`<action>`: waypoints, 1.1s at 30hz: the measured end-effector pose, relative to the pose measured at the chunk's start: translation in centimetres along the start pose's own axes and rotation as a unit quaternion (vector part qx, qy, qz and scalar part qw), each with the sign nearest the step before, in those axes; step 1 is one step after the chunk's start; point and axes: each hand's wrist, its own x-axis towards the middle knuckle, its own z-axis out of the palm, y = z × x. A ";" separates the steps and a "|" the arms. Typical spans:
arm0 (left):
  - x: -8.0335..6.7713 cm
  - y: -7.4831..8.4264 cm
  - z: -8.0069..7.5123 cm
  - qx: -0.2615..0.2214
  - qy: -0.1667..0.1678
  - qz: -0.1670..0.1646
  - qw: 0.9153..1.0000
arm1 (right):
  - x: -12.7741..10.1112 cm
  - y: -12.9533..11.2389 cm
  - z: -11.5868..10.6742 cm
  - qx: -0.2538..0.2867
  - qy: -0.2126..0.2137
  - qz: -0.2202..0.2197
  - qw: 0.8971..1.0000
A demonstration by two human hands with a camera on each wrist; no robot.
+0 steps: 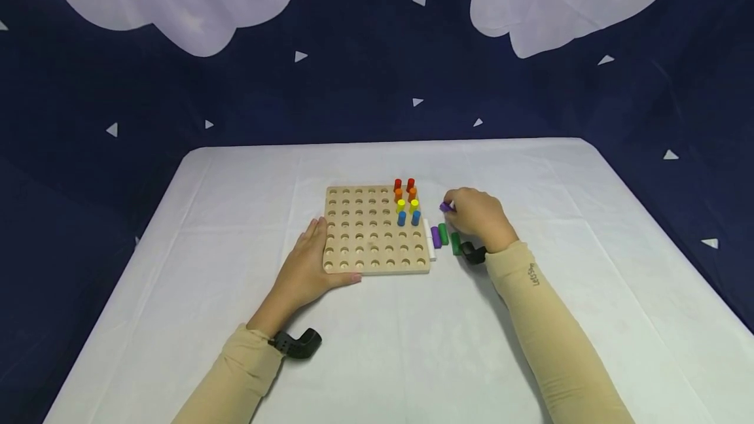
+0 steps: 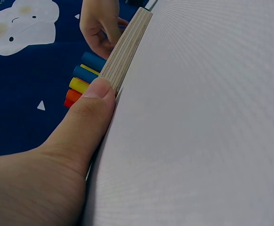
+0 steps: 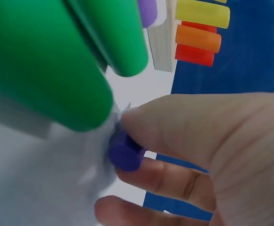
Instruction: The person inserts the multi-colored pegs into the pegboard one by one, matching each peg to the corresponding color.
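Purple peg (image 3: 126, 153) sat pinched in right hand (image 1: 478, 218) fingertips, just right of wooden pegboard (image 1: 365, 260). Likely light, rigid, smooth; apt to roll, so best gripped across middle. Left hand (image 1: 306, 270) lay flat, fingers relaxed, thumb pressing board's near edge.

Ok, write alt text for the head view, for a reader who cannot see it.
A person's right hand pinches a purple peg just right of a wooden pegboard on a white table, while the left hand rests against the board's near left corner. Red, orange, yellow and blue pegs stand in pairs at its far right; purple and green pegs lie beside it.
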 end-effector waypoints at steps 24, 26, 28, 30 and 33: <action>0.0 -0.2 0.1 0.001 0.003 0.004 1.000 | -0.8 -0.8 -2.3 0.158 0.092 -0.061 0.981; 0.0 -0.2 0.1 0.000 0.003 0.004 1.000 | -0.8 -1.0 -2.3 0.177 0.091 -0.075 0.977; 0.0 -0.2 0.1 0.001 0.003 0.005 1.000 | -0.8 -1.1 -2.2 0.193 0.088 -0.085 0.974; 0.1 -0.2 0.1 0.002 0.002 0.005 1.000 | -0.8 -1.3 -2.2 0.206 0.083 -0.091 0.971; 0.1 -0.2 0.1 0.004 0.002 0.005 1.000 | -0.9 -1.5 -2.2 0.210 0.083 -0.098 0.969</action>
